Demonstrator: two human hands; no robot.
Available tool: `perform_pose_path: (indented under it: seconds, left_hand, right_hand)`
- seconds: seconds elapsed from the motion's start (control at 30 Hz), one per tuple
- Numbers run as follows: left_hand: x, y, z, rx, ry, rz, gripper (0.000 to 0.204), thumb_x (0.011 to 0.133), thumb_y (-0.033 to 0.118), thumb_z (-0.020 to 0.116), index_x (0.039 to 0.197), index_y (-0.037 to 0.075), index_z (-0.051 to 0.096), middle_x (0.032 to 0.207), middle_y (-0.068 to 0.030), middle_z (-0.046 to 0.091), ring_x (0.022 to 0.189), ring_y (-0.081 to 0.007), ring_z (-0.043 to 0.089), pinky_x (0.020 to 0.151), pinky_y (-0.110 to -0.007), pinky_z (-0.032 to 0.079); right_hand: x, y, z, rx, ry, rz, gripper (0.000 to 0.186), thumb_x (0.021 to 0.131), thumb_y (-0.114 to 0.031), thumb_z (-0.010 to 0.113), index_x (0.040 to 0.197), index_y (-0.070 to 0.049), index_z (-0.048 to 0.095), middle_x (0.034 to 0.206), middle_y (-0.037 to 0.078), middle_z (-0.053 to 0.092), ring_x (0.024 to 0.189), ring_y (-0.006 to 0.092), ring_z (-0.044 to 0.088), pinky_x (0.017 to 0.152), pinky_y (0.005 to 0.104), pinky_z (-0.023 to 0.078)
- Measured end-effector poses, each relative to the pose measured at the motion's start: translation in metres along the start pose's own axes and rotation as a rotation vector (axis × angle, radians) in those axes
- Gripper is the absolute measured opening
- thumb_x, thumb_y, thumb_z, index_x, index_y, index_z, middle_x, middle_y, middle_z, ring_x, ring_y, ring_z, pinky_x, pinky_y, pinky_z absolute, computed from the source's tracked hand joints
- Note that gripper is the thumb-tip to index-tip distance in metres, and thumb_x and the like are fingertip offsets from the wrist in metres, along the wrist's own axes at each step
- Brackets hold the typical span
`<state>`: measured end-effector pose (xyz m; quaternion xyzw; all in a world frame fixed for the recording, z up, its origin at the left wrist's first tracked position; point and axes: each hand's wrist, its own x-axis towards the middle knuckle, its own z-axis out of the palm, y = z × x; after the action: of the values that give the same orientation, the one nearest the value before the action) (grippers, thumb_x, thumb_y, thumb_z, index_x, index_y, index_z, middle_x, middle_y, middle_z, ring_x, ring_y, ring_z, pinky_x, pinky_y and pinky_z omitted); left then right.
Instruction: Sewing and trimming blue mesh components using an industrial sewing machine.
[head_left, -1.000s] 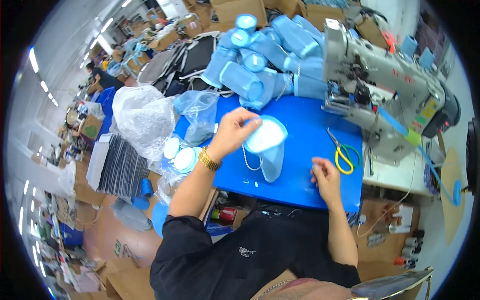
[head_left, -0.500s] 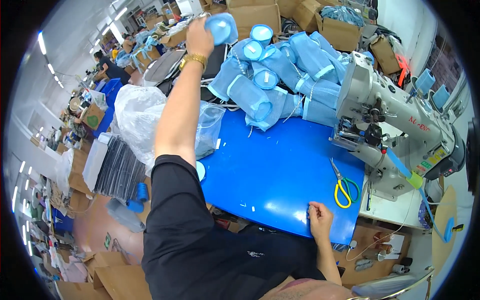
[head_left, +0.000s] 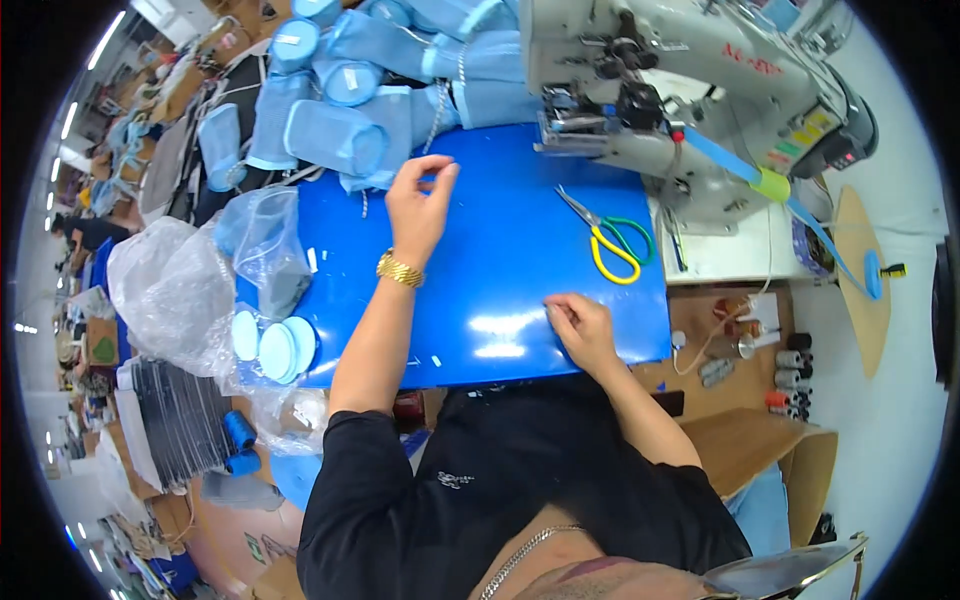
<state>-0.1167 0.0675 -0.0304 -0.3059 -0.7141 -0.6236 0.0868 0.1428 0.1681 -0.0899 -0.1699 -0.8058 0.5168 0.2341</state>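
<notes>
My left hand [head_left: 420,208], a gold watch on its wrist, is over the blue tabletop [head_left: 470,240], just in front of a pile of light-blue mesh pouches [head_left: 335,138]. Its fingers are loosely bent and apart, with nothing in them. Near the table's front edge rests my right hand [head_left: 583,332], its fingers curled in and nothing showing between them. Scissors [head_left: 607,240] with one yellow and one green handle lie beyond it, blades apart. One mesh pouch [head_left: 220,147] stands apart at the pile's left side.
A sewing machine [head_left: 690,90] fed with blue tape stands at the right. Light-blue discs [head_left: 287,350] and a clear plastic bag [head_left: 170,290] are at the left. Stacked dark sheets [head_left: 180,425] and blue thread spools [head_left: 240,430] sit below. A cardboard box [head_left: 760,450] is at lower right.
My left hand has let go of a mesh pouch at the far left and come back over the table. The view has shifted, while my right hand stays near the front edge.
</notes>
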Motion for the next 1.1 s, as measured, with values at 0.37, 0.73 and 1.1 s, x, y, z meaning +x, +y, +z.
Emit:
perform_pose_path:
  seconds: [0.37, 0.73, 1.1]
  left_hand:
    - [0.003, 0.031, 0.116, -0.225, 0.041, 0.065, 0.021, 0.076, 0.013, 0.078, 0.091, 0.003, 0.069, 0.090, -0.0068, 0.066, 0.079, -0.0156, 0.064, 0.069, -0.028, 0.052]
    - [0.011, 0.039, 0.124, -0.130, 0.072, 0.095, 0.017, 0.074, 0.015, 0.079, 0.078, 0.004, 0.067, 0.085, -0.0096, 0.063, 0.077, -0.0209, 0.062, 0.063, -0.031, 0.050]
    - [0.011, 0.023, 0.112, -0.301, -0.094, 0.025, 0.024, 0.076, 0.018, 0.079, 0.088, 0.003, 0.067, 0.088, -0.0073, 0.065, 0.081, -0.0161, 0.063, 0.072, -0.029, 0.051]
  right_hand:
    - [-0.011, 0.009, 0.004, 0.082, 0.046, 0.028, 0.011, 0.088, -0.003, 0.062, 0.095, 0.003, 0.067, 0.071, 0.002, 0.063, 0.060, 0.0063, 0.056, 0.055, 0.0211, 0.045]
    - [-0.006, 0.009, 0.000, 0.052, 0.047, 0.022, 0.010, 0.088, -0.001, 0.062, 0.095, 0.003, 0.067, 0.071, 0.002, 0.062, 0.061, 0.0061, 0.056, 0.056, 0.0207, 0.045]
    - [0.034, -0.020, -0.089, -0.024, 0.230, 0.061, 0.018, 0.094, -0.014, 0.060, 0.109, -0.005, 0.065, 0.080, 0.000, 0.060, 0.064, 0.0063, 0.053, 0.056, 0.0192, 0.043]
